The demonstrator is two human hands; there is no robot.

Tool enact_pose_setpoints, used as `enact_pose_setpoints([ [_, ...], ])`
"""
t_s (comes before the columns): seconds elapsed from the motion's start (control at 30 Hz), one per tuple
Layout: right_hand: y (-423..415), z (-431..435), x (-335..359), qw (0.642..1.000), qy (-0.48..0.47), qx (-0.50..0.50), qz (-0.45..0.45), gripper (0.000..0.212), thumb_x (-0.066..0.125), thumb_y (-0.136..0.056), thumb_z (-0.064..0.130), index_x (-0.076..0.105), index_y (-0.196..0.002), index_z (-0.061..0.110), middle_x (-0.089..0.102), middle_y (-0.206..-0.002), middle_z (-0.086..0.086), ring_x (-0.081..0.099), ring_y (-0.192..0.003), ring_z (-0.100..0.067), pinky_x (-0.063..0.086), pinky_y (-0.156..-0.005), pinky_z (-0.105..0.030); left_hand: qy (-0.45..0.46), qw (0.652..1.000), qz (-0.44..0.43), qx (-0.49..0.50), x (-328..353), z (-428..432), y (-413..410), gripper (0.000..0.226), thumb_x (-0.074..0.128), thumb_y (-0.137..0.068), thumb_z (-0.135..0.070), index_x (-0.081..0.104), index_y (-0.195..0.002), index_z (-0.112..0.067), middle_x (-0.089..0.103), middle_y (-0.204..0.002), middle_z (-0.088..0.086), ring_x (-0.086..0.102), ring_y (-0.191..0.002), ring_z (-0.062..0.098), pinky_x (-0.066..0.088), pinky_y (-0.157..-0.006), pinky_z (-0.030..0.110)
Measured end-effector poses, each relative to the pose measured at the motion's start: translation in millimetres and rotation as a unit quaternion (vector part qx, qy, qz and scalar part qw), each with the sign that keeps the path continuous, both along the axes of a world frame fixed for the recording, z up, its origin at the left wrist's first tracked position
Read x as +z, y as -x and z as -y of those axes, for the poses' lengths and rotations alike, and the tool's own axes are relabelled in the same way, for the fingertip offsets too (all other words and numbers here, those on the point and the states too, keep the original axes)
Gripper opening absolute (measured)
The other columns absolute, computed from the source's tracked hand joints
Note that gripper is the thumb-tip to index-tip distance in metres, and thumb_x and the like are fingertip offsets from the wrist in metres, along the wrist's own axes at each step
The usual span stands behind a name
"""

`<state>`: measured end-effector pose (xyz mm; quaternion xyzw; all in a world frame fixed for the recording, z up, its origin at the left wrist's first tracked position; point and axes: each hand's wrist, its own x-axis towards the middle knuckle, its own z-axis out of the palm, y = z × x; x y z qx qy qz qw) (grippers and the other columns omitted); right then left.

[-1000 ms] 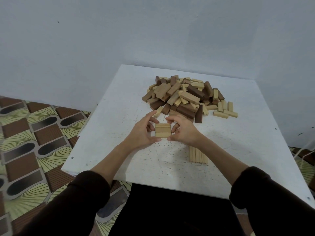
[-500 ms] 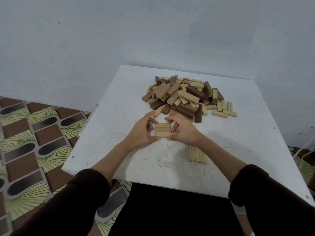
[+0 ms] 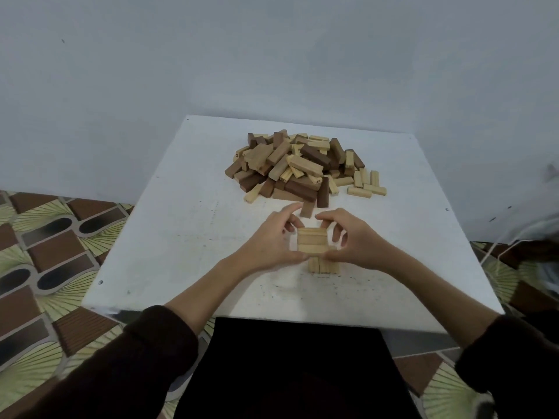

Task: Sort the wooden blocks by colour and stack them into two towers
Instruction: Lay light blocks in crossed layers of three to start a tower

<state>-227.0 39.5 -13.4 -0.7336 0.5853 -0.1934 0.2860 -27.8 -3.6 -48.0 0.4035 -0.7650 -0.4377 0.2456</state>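
Left hand (image 3: 267, 244) and right hand (image 3: 355, 244) grip light blocks (image 3: 312, 241) over base row (image 3: 320, 265); next, seat them squarely crosswise.

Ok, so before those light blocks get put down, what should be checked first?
1. Grip: the left hand and right hand pinch the held blocks from both sides: ok.
2. Colour: the held blocks and the bottom layer are both light: ok.
3. Direction: the held blocks run sideways and the bottom layer runs front to back, so they cross: ok.
4. Lined up squarely over the bottom layer: cannot tell, the hands hide the edges.
5. Already touching the bottom layer: cannot tell.
6. Room: the mixed pile sits farther back on the table, and one brown block lies just behind the fingers, not touching: ok.
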Motion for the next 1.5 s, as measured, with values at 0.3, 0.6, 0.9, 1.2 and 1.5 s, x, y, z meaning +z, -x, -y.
enact_pose_setpoints([
  [0.3,20,-23,-18,0.999,-0.023,-0.022,0.009,0.07,0.078,-0.074,0.018,0.043,-0.135,0.015,0.048,-0.111,0.005,0.046,-0.082,-0.01,0.04,-0.067,-0.007,-0.016,0.999,0.004,-0.027,-11,-19,20,0.09,0.081,-0.07,-0.02,0.03,-0.144,-0.024,0.052,-0.115,-0.007,0.047,-0.107,0.007,0.036,-0.086,0.012],
  [0.6,15,-21,-22,1.0,-0.021,0.016,-0.011,0.084,0.081,-0.07,0.028,0.035,-0.14,0.016,0.043,-0.113,0.007,0.039,-0.091,0.006,0.034,-0.074,-0.005,0.035,0.997,0.029,-0.062,-10,-22,24,0.098,0.085,-0.068,-0.026,0.026,-0.146,-0.02,0.046,-0.121,-0.003,0.036,-0.107,0.002,0.033,-0.087,0.006],
  [0.9,0,-15,-26,0.999,0.02,0.021,0.019,0.073,0.08,-0.072,0.018,0.043,-0.134,0.008,0.046,-0.11,0.0,0.043,-0.089,-0.005,0.034,-0.076,-0.012,0.028,0.997,0.036,-0.055,-10,-16,20,0.092,0.081,-0.07,-0.017,0.028,-0.145,-0.017,0.05,-0.115,-0.001,0.041,-0.111,0.01,0.037,-0.092,0.017],
  [1.2,-8,-5,-35,0.997,0.065,0.024,0.036,0.078,0.082,-0.068,0.013,0.042,-0.134,0.003,0.047,-0.108,-0.002,0.043,-0.09,-0.008,0.033,-0.077,-0.01,0.03,0.998,0.036,-0.032,-8,-10,11,0.091,0.081,-0.071,-0.017,0.028,-0.145,-0.018,0.051,-0.114,-0.002,0.04,-0.11,0.012,0.039,-0.091,0.021],
  [1.5,-18,-40,-42,0.988,0.056,-0.116,-0.088,0.091,0.056,-0.078,0.061,0.019,-0.147,0.013,0.024,-0.143,-0.002,0.017,-0.124,-0.013,0.017,-0.107,-0.029,0.181,0.965,0.192,0.011,-17,-34,5,0.089,0.063,-0.085,-0.043,0.015,-0.148,-0.003,0.017,-0.155,0.011,0.009,-0.143,0.022,0.012,-0.119,0.034],
])
